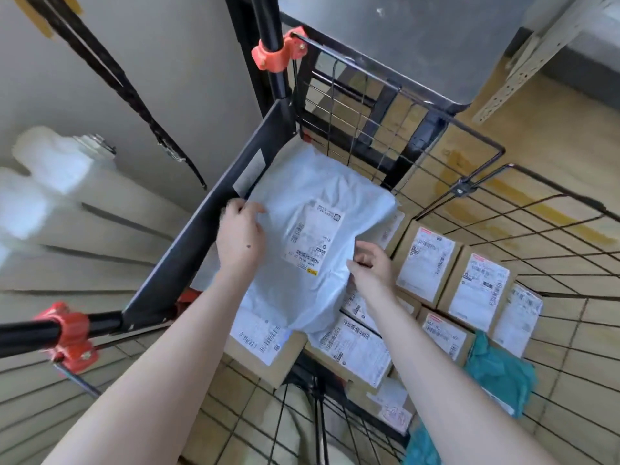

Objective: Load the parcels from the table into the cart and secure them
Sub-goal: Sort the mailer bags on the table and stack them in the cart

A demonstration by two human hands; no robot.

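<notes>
A pale blue plastic mailer bag (312, 196) with a white shipping label lies inside the black wire cart (486, 152), on top of other parcels. My left hand (240, 234) grips the bag's left edge, close to the cart's solid black side panel (214, 223). My right hand (372, 263) pinches the bag's lower right edge. Several brown cardboard boxes (426, 266) with white labels are packed in the cart to the right of and below the bag. A teal soft parcel (500, 374) sits at the lower right of the cart.
Black cart posts with orange clamps (278, 52) rise at the back, and another clamp (67, 333) is at the left. A black strap (134, 99) hangs along the grey wall on the left. A metal table edge (419, 45) is behind the cart. The floor is tan tile.
</notes>
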